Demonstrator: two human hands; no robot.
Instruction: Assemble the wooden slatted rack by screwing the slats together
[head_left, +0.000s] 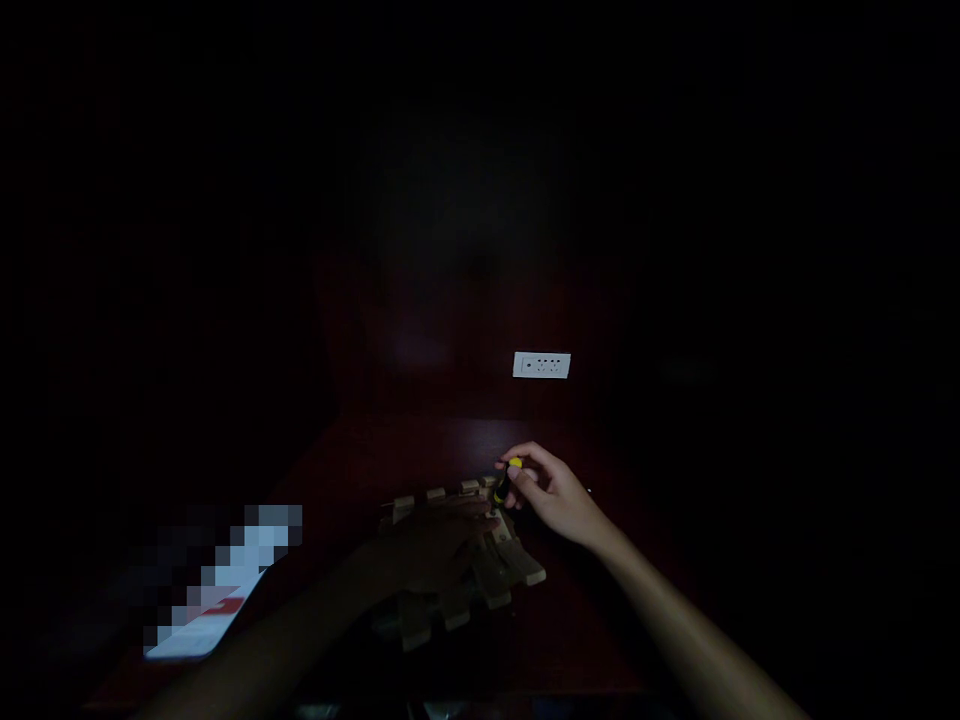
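Note:
My right hand (551, 492) pinches a small screwdriver (502, 487) with a black and yellow handle, held nearly upright with its lower end down at the wood. My left hand (442, 535) lies flat across a slatted wooden piece (491, 580), fingers stretched toward the screwdriver's lower end. Short wooden slats stick out on the far and near sides of this piece, fanning around the hand. Shadow and my fingers hide the screwdriver's tip and much of the wood's middle.
The dark red table (577, 630) carries the wooden piece. At the left is a bright, partly pixelated flat object (210, 630). A white socket plate (541, 365) sits on the dark wall behind. Most surroundings are too dark to make out.

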